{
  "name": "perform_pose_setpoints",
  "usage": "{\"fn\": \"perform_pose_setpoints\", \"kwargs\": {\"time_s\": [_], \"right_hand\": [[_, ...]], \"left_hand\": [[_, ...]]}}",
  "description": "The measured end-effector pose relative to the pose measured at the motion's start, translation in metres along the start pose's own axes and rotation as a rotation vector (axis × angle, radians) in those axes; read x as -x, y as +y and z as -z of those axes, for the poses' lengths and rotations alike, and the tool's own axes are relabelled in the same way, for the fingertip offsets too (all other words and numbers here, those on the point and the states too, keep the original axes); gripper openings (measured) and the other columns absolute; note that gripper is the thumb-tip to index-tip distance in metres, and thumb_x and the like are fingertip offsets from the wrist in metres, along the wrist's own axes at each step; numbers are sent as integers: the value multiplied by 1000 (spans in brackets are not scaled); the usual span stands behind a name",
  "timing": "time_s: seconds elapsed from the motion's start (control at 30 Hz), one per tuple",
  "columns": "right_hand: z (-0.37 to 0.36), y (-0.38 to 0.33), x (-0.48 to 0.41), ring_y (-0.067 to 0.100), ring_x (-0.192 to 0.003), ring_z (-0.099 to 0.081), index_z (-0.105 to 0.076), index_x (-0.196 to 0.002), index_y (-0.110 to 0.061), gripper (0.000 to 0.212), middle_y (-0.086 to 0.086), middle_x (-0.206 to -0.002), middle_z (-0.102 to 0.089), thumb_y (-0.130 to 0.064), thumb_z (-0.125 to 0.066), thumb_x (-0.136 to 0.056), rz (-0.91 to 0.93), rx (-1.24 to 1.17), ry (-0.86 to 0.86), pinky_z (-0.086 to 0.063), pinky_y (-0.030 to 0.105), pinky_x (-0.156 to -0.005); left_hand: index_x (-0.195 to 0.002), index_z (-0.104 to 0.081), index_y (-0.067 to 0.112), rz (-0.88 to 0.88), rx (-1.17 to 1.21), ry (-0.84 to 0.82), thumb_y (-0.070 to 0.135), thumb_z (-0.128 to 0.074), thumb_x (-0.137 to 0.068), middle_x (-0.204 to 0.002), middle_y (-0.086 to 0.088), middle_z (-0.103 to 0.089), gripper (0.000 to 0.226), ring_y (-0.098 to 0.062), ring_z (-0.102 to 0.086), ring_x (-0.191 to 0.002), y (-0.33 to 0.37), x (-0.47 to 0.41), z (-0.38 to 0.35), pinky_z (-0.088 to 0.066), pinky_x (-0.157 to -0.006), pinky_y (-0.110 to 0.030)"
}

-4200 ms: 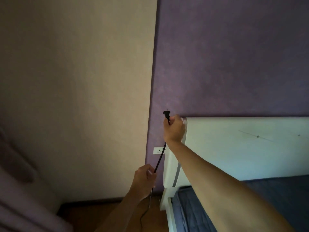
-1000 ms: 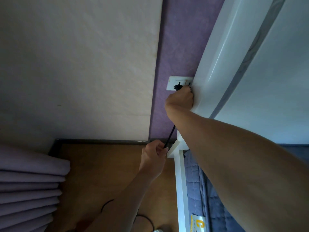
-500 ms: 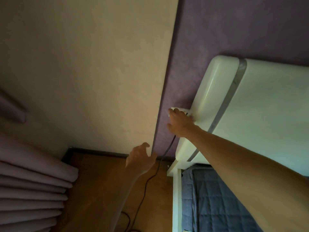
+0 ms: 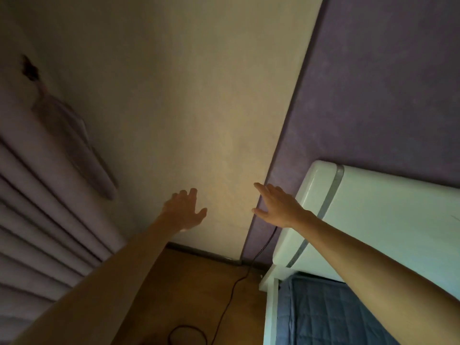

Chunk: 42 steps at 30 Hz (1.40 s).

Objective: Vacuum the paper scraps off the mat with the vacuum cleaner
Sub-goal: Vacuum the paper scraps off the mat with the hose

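Note:
A thin black power cord [image 4: 234,290] runs from behind my right hand down the purple wall and loops on the wooden floor. Its plug and the wall socket are hidden behind my right hand [image 4: 278,207]. That hand is open with fingers spread, in front of the wall corner beside the white headboard [image 4: 373,220]. My left hand [image 4: 185,211] is also open and empty, raised in front of the beige wall. The vacuum cleaner, the mat and the paper scraps are out of view.
A bed with a blue quilted cover [image 4: 323,314] fills the lower right. Lilac pleated curtains [image 4: 37,220] hang on the left. Wooden floor [image 4: 186,282] lies between curtain and bed, with a dark skirting board along the wall.
My right hand has let go of the plug at the socket and pulled back, fingers spread. My left hand released the cord earlier and has risen. The view has tilted up and left.

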State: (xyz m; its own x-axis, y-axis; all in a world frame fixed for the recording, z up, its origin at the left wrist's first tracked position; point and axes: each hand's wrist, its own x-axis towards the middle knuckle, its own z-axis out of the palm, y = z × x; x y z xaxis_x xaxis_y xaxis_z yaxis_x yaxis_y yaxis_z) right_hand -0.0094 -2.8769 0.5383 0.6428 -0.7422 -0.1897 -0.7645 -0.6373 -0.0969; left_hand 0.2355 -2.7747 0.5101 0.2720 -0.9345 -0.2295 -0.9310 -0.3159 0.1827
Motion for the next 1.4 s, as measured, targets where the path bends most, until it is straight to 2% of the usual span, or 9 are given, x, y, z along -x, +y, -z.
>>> {"fn": "perform_pose_setpoints", "kwargs": {"time_s": [0.2, 0.4, 0.7, 0.83, 1.1, 1.27, 1.4], "right_hand": [[39, -55, 39, 30, -122, -47, -16, -153, -19, 75, 10, -135, -46, -54, -48, -95, 30, 20, 49, -47, 47, -92], [67, -119, 66, 31, -124, -45, -17, -152, -19, 75, 11, -138, -45, -54, -49, -94, 51, 66, 101, -48, 48, -92], [60, -220, 102, 30, -130, -42, -13, -155, -22, 77, 9, -146, -40, -54, -49, -95, 160, 169, 82, -46, 47, -97], [48, -253, 115, 30, -133, -40, -12, -155, -22, 77, 9, -149, -38, -55, -48, -95, 186, 154, 63, -46, 45, -97], [11, -273, 143, 30, -128, -46, -15, -153, -21, 77, 11, -146, -42, -57, -47, -94, 224, 144, 29, -48, 43, -91], [-9, -263, 173, 31, -125, -47, -18, -152, -21, 75, 11, -142, -44, -56, -49, -93, 220, 124, 30, -50, 45, -90], [-24, -252, 200, 32, -122, -48, -18, -151, -21, 74, 12, -140, -44, -55, -49, -94, 213, 99, 28, -51, 47, -88]], "left_hand": [[-147, -28, 12, 13, -76, 75, 56, -43, -97, -143, -16, -45, 68, -34, -46, -130, -42, 59, 51, -42, -103, -46], [-150, -24, 13, 74, -97, 101, 57, -42, -96, -145, -17, -44, 72, -37, -46, -131, -104, 129, 80, -45, -103, -49], [-149, -29, 13, 163, -74, 149, 49, -46, -97, -142, -17, -45, 65, -36, -45, -128, -191, 252, 83, -46, -101, -50], [-146, -31, 13, 190, -101, 140, 51, -48, -96, -136, -16, -50, 65, -36, -51, -122, -215, 295, 70, -50, -94, -48], [-145, -34, 13, 204, -102, 106, 49, -50, -96, -134, -14, -51, 63, -34, -52, -120, -218, 340, 44, -49, -92, -48], [-135, -41, 12, 167, -130, 76, 47, -51, -96, -125, -14, -56, 54, -34, -56, -113, -195, 359, 24, -52, -85, -47], [-143, -36, 12, 131, -152, 55, 47, -50, -96, -127, -14, -56, 59, -34, -56, -116, -165, 373, 9, -52, -85, -47]]}}
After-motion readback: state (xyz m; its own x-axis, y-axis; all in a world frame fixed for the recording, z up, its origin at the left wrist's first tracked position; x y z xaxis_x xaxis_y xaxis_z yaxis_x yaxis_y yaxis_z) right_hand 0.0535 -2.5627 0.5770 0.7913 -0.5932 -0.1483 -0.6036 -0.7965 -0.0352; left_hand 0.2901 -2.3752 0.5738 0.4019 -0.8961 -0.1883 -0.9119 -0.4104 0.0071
